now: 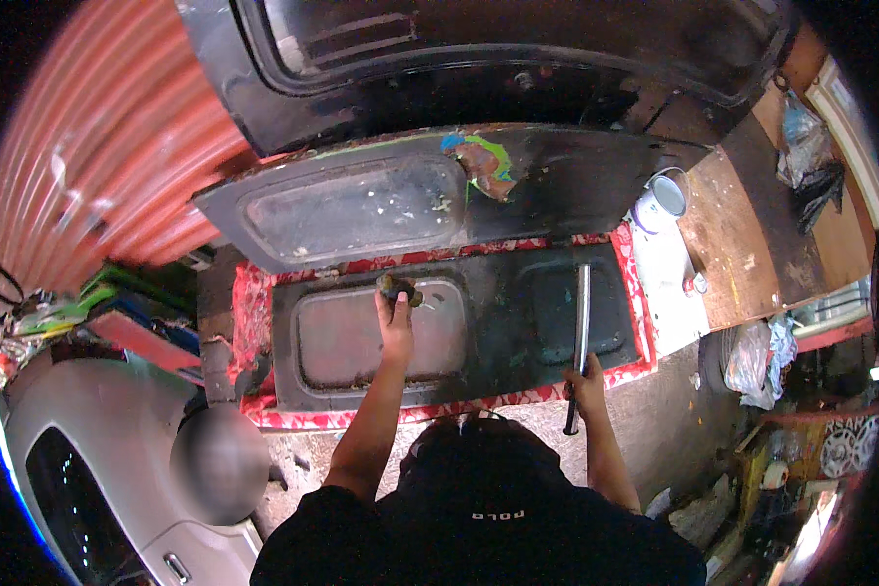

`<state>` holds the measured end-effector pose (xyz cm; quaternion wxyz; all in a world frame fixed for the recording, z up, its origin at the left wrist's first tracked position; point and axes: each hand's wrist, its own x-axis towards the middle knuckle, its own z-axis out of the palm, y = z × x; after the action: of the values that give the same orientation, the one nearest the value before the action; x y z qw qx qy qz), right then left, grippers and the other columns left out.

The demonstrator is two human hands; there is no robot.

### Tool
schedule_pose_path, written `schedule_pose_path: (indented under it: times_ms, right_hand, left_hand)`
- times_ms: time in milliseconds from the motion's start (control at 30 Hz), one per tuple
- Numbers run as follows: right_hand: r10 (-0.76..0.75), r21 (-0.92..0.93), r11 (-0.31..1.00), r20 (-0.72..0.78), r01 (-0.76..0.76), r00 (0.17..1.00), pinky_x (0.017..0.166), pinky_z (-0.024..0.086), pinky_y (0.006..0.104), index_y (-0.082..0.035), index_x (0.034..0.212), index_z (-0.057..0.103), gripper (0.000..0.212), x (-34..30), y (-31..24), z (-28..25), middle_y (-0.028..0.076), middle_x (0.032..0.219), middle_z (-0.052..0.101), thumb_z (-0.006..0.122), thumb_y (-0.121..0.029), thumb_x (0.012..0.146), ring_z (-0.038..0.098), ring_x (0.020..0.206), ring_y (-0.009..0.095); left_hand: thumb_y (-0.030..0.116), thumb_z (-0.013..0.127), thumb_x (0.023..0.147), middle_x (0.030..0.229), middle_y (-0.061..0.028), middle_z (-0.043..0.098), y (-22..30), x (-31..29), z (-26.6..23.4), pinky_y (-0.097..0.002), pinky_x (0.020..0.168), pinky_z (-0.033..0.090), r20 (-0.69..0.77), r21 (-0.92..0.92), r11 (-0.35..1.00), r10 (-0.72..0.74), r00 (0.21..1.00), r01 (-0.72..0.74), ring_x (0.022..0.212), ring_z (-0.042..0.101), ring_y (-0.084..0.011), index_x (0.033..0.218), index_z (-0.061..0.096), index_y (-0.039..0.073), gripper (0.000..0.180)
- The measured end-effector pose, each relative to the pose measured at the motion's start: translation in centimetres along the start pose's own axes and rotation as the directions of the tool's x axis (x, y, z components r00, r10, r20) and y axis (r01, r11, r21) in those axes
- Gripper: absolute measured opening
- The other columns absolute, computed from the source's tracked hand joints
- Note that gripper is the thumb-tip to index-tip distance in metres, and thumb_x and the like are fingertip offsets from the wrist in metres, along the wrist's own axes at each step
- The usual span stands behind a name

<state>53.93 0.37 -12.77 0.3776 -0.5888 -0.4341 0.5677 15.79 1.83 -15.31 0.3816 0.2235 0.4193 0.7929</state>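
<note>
My left hand (396, 325) is closed around a small dark olive-brown lump-like object (397, 287), whose kind I cannot make out. It is over the left recess of a dark panel (495, 332) that lies flat. My right hand (586, 387) grips the black handle of a long, straight silver metal bar (583, 311). The bar points away from me, over the right recess of the same panel. Whether the bar touches the panel I cannot tell. Red-and-white patterned cloth (254, 317) shows around the panel's edges.
A second dark panel (352, 210) with a multicoloured worn patch stands behind. Beyond it is a large black vehicle part (518, 78). A paint can (666, 197) stands on the right. A silver car (117, 430) is at the lower left, below red corrugated sheeting (117, 146).
</note>
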Motion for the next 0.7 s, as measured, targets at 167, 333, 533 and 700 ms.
schedule_pose_path:
  times_ms: [167,333,533,700]
  right_hand:
    - [-0.058,0.035,0.998,-0.063,0.061,0.996,0.044,0.042,0.0252,-0.008,0.111,0.052,0.034,-0.9,-2.3,0.6,-0.001,0.069,0.052,0.061,0.005,0.081,0.051,0.052,0.01]
    - [-0.067,0.099,0.993,-0.05,0.071,0.997,0.041,0.04,0.0253,-0.008,0.111,0.052,0.034,-0.6,-3.0,-0.1,0.0,0.068,0.051,0.06,0.006,0.081,0.049,0.048,0.01]
    - [-0.001,0.03,1.0,0.063,-0.001,0.998,0.044,0.038,0.0259,-0.008,0.101,0.05,0.027,3.1,-1.7,-4.1,0.0,0.069,0.051,0.064,0.003,0.08,0.049,0.05,0.01]
    - [-0.003,-0.068,0.998,0.152,0.013,0.988,0.044,0.037,0.0264,-0.008,0.098,0.05,0.027,6.6,-2.2,-6.1,0.0,0.067,0.051,0.065,0.003,0.079,0.049,0.051,0.009]
  left_hand:
    - [0.016,0.056,0.1,0.129,-0.0085,0.051,1.3,3.5,5.7,-0.0313,0.104,0.038,0.087,0.144,0.989,-0.047,0.995,0.034,0.118,0.05,-0.0167,0.146,0.034,0.007,0.052]
    - [0.001,0.064,0.092,0.124,-0.0111,0.06,4.5,5.8,11.1,-0.0323,0.099,0.046,0.223,0.216,0.969,0.074,0.972,-0.123,0.11,0.059,-0.0184,0.131,0.048,-0.002,0.042]
    - [0.004,0.071,0.089,0.119,-0.011,0.062,6.0,9.6,14.4,-0.0315,0.096,0.047,0.217,0.277,0.9,0.283,0.934,-0.337,0.107,0.06,-0.0181,0.128,0.05,-0.002,0.045]
    - [0.01,0.081,0.081,0.108,-0.0105,0.065,9.5,12.7,18.8,-0.03,0.088,0.049,0.107,0.439,0.781,0.445,0.889,-0.445,0.1,0.061,-0.0166,0.123,0.052,-0.002,0.052]
